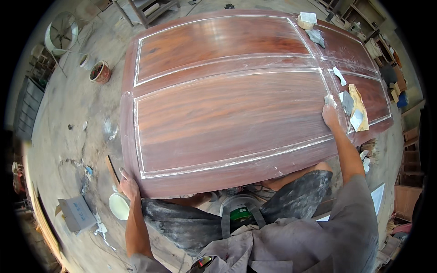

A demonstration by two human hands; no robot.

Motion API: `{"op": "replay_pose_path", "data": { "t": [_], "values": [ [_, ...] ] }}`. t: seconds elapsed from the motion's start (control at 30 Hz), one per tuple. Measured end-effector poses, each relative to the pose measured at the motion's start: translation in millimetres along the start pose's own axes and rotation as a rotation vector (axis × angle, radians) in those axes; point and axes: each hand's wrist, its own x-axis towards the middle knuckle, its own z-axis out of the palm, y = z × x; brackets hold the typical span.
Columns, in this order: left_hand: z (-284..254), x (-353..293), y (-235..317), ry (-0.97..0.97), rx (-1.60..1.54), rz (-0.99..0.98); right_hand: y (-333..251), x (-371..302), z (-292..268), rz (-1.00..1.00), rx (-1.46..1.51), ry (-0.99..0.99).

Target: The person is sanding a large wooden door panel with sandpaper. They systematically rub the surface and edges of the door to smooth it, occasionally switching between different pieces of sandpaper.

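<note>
A large reddish-brown wooden door panel (232,116), with white dusty lines along its mouldings, lies flat before me. Between my right hand's (331,113) closed fingers is a small pale piece of sandpaper (330,100), pressed on the moulding right of the near large field. My left hand (129,185) rests against the panel's near left corner; one finger is stretched out and the others are partly hidden. Just right of my right hand lie a grey sandpaper piece (347,103), a yellowish sheet (358,98) and a white scrap (356,119).
A pale bowl (119,206) and grey cardboard box (77,214) stand on the floor at left. Farther off are a bucket (100,72) and a round fan (62,34). On the panel's far right sit a round tub (305,22) and a crumpled grey piece (316,37).
</note>
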Motion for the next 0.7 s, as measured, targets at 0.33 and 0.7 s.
{"op": "replay_pose_path", "data": {
  "t": [0.33,0.7],
  "values": [
    [-18,-2,10,-0.04,0.019,-0.063,-504,-285,153,-1.191,0.118,0.182],
    [-11,-4,-3,0.125,0.022,0.017,-380,-246,115,-1.147,0.264,0.106]
  ]
}}
